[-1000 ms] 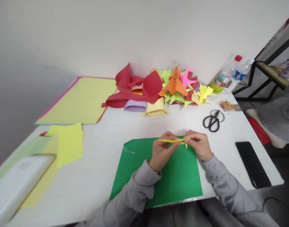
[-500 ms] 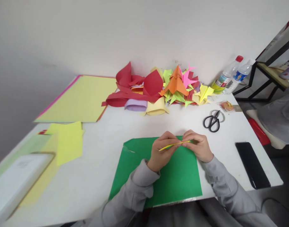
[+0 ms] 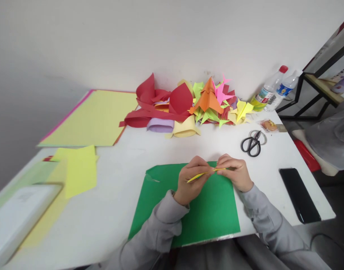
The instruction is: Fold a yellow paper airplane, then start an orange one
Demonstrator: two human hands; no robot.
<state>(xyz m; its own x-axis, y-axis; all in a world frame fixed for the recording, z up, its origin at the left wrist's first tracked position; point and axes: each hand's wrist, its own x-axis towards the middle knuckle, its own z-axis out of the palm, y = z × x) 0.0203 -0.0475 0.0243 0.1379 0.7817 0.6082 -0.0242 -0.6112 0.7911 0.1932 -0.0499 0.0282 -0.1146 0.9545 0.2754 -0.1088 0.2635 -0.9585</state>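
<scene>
Both hands pinch a narrow piece of folded yellow paper, held nearly edge-on above a green sheet. My left hand is closed around its left part, whose tip sticks out below the fingers. The fingers of my right hand grip its right end, close beside the left fingertips. Much of the folded paper is hidden by the fingers, so its full shape does not show. Beneath both hands the green sheet lies flat at the table's near edge.
Red paper shapes and folded paper figures pile along the wall. Black-handled scissors and a black phone lie at right; two bottles stand behind. Large yellow paper, smaller yellow sheets and a white box are at left.
The folded yellow paper has tilted slightly, its left tip a little lower. Both hands keep their grip with small finger shifts, and the whole view has moved slightly.
</scene>
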